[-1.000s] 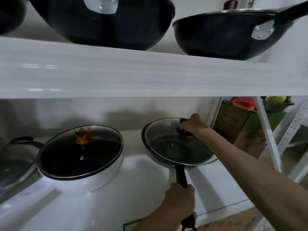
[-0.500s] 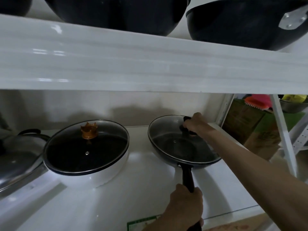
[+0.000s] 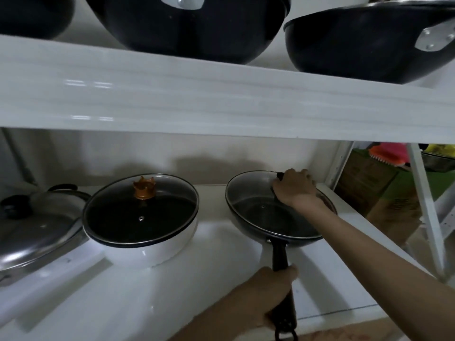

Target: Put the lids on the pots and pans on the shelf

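Observation:
A black frying pan [image 3: 248, 223] sits on the lower white shelf [image 3: 152, 299] at the right. A glass lid [image 3: 251, 195] lies over it, slightly tilted. My right hand [image 3: 294, 188] grips the lid's black knob. My left hand [image 3: 273, 294] is wrapped around the pan's long black handle [image 3: 279, 254] near the shelf's front edge. To the left stands a white pot [image 3: 147, 249] with a glass lid [image 3: 140, 210] and an orange crown-shaped knob [image 3: 144, 187].
A steel-lidded pan [image 3: 37, 232] with a black knob sits at the far left. The upper shelf [image 3: 221, 99] carries three black woks [image 3: 187, 25] close overhead. Cardboard boxes [image 3: 379, 193] and a white rack post [image 3: 426, 205] stand to the right.
The pan and its lid have shifted a little toward the right and back on the shelf. Both hands keep their grips. The camera has tilted slightly.

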Action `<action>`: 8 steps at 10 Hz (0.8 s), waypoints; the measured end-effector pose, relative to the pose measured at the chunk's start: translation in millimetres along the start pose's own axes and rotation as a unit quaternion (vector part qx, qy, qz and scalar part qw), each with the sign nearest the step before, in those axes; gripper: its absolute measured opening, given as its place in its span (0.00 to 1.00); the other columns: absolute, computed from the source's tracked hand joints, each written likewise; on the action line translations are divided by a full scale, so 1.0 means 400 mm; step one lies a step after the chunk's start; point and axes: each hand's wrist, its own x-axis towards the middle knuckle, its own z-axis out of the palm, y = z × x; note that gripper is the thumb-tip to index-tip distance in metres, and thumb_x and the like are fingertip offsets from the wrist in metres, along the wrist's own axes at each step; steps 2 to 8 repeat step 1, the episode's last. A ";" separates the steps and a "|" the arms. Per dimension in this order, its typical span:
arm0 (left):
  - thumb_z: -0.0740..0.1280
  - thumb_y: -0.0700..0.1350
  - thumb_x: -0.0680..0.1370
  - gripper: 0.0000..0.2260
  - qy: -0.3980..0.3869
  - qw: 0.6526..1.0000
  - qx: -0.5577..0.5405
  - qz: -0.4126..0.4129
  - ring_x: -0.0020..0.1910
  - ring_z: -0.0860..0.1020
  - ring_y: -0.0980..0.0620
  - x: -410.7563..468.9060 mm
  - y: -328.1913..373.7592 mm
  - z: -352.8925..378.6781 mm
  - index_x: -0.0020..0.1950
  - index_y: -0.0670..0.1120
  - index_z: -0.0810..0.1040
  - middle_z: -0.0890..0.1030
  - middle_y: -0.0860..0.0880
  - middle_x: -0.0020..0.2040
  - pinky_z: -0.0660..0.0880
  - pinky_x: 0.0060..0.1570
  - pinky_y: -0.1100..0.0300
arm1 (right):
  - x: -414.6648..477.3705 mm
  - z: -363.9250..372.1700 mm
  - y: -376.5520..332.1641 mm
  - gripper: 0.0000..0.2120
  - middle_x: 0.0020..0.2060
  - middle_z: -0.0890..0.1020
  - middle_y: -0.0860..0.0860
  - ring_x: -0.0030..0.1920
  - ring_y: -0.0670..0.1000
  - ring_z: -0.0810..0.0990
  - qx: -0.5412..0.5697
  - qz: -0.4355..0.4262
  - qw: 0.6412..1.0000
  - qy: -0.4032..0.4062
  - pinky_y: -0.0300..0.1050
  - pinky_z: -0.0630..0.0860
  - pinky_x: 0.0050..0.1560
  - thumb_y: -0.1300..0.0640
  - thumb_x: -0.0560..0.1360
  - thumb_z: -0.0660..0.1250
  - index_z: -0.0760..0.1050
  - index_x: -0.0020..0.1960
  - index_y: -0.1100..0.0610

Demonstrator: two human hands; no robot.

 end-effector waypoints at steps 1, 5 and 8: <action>0.60 0.65 0.75 0.27 -0.007 0.998 0.054 -0.013 0.41 0.81 0.49 -0.077 0.044 -0.059 0.61 0.44 0.72 0.80 0.44 0.48 0.80 0.49 0.55 | -0.073 -0.020 -0.034 0.18 0.61 0.74 0.61 0.63 0.63 0.72 -0.022 -0.081 0.996 0.020 0.56 0.64 0.65 0.49 0.78 0.58 0.74 0.60 0.60; 0.60 0.65 0.75 0.27 -0.007 0.998 0.054 -0.013 0.41 0.81 0.49 -0.077 0.044 -0.059 0.61 0.44 0.72 0.80 0.44 0.48 0.80 0.49 0.55 | -0.073 -0.020 -0.034 0.18 0.61 0.74 0.61 0.63 0.63 0.72 -0.022 -0.081 0.996 0.020 0.56 0.64 0.65 0.49 0.78 0.58 0.74 0.60 0.60; 0.60 0.65 0.75 0.27 -0.007 0.998 0.054 -0.013 0.41 0.81 0.49 -0.077 0.044 -0.059 0.61 0.44 0.72 0.80 0.44 0.48 0.80 0.49 0.55 | -0.073 -0.020 -0.034 0.18 0.61 0.74 0.61 0.63 0.63 0.72 -0.022 -0.081 0.996 0.020 0.56 0.64 0.65 0.49 0.78 0.58 0.74 0.60 0.60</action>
